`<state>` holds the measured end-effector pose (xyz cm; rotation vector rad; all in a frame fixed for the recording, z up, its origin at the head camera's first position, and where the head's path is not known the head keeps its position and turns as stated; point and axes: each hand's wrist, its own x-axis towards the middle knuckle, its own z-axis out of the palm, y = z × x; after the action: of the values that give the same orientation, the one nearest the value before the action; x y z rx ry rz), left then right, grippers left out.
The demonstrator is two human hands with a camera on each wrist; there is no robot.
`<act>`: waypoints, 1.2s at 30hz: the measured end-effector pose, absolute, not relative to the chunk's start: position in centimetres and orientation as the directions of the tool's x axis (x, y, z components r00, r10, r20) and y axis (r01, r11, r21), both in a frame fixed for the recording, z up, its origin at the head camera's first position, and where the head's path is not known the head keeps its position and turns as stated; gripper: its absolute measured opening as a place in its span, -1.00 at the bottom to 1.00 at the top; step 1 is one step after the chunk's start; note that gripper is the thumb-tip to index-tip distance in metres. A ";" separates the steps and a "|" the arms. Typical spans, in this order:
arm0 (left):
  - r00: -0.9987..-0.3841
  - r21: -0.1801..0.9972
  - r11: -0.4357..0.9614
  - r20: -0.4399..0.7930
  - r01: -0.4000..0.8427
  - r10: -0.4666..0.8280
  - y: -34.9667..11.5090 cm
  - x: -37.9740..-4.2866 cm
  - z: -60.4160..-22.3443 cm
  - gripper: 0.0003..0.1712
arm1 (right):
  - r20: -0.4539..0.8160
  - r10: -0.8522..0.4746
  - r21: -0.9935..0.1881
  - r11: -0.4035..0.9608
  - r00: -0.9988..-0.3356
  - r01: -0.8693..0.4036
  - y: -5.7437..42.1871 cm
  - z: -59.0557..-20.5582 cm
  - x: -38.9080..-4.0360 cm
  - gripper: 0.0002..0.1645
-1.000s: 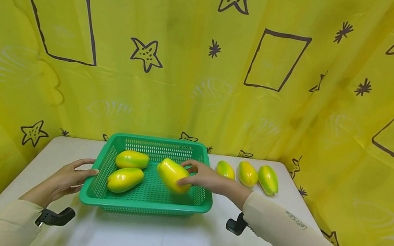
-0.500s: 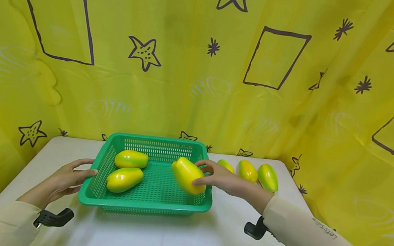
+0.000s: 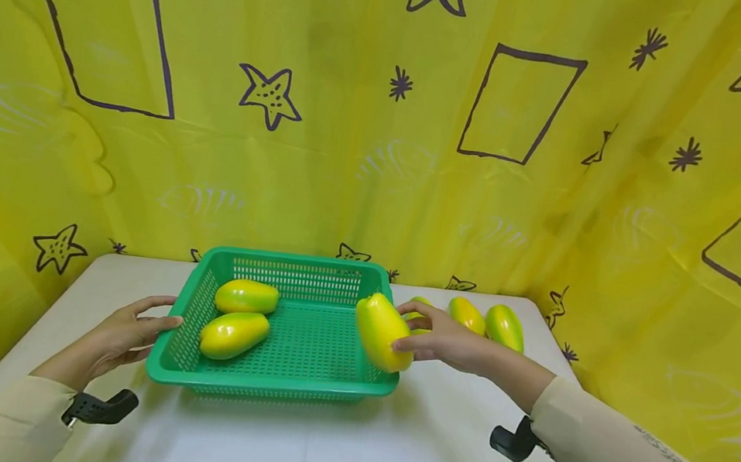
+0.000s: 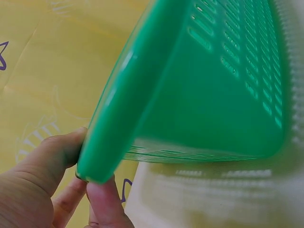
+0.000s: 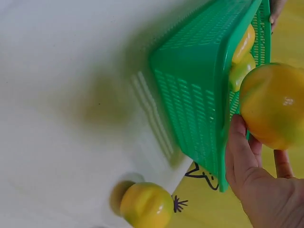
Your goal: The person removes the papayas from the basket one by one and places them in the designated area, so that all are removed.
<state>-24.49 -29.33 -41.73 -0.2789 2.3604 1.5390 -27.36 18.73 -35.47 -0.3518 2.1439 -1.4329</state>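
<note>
My right hand (image 3: 444, 339) grips a yellow papaya (image 3: 382, 332) above the right rim of a green plastic basket (image 3: 273, 385). In the right wrist view the held papaya (image 5: 274, 105) is seen end-on, with fingers curled around its underside. At the basket's left rim, my left hand (image 3: 126, 334) pinches the edge between thumb and fingers; the left wrist view shows that hand (image 4: 66, 185) on the rim (image 4: 111, 128) up close. Two papayas lie on the left inside the basket, a rear papaya (image 3: 246, 297) and a front papaya (image 3: 234, 335).
To the basket's right, a papaya (image 3: 467, 315) and a greener papaya (image 3: 505, 328) lie at the back of the white table (image 3: 340, 461). Another papaya (image 3: 421, 300) there is mostly hidden behind my right hand. A yellow patterned curtain (image 3: 335, 179) surrounds the table.
My right hand has carried the papaya rightward, from over the basket's interior to its right rim. My left hand has kept its hold on the basket, and the two papayas inside lie as before.
</note>
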 end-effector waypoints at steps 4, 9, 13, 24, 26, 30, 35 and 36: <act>-0.934 0.856 0.402 -0.357 -0.324 0.008 -29.4 -24.4 -41.7 -0.04 | -0.300 -0.501 -0.920 0.377 -0.812 0.107 19.6 -35.6 -27.2 -0.16; -0.933 0.856 0.404 -0.360 -0.324 0.015 -29.4 -24.4 -41.7 -0.03 | -0.315 -0.498 -0.913 0.390 -0.808 0.116 20.5 -35.6 -26.8 -0.04; -0.930 0.853 0.402 -0.368 -0.332 0.012 -29.4 -24.4 -41.6 -0.02 | -0.316 -0.485 -0.912 0.392 -0.815 0.120 21.1 -35.5 -26.6 -0.03; -0.928 0.852 0.396 -0.373 -0.341 0.003 -29.3 -24.5 -41.5 -0.03 | -0.331 -0.449 -0.913 0.373 -0.830 0.163 23.2 -35.7 -25.8 -0.07; -0.927 0.854 0.390 -0.375 -0.344 0.002 -29.3 -24.5 -41.5 -0.03 | -0.334 -0.438 -0.914 0.366 -0.834 0.174 23.5 -35.8 -25.6 -0.04; -0.926 0.854 0.390 -0.377 -0.346 0.003 -29.4 -24.6 -41.6 -0.02 | -0.334 -0.441 -0.918 0.353 -0.833 0.181 24.2 -36.3 -25.4 -0.03; -0.930 0.854 0.398 -0.368 -0.335 0.008 -29.4 -24.5 -41.6 -0.02 | -0.336 -0.433 -0.917 0.352 -0.836 0.186 25.2 -37.2 -25.5 -0.05; -0.929 0.854 0.397 -0.369 -0.336 0.008 -29.4 -24.5 -41.6 -0.02 | -0.338 -0.428 -0.917 0.352 -0.838 0.190 25.3 -37.4 -25.5 -0.04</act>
<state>-24.53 -29.39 -41.59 -0.2859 2.3457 1.5432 -25.51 25.30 -37.41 -0.2069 2.0847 -1.5168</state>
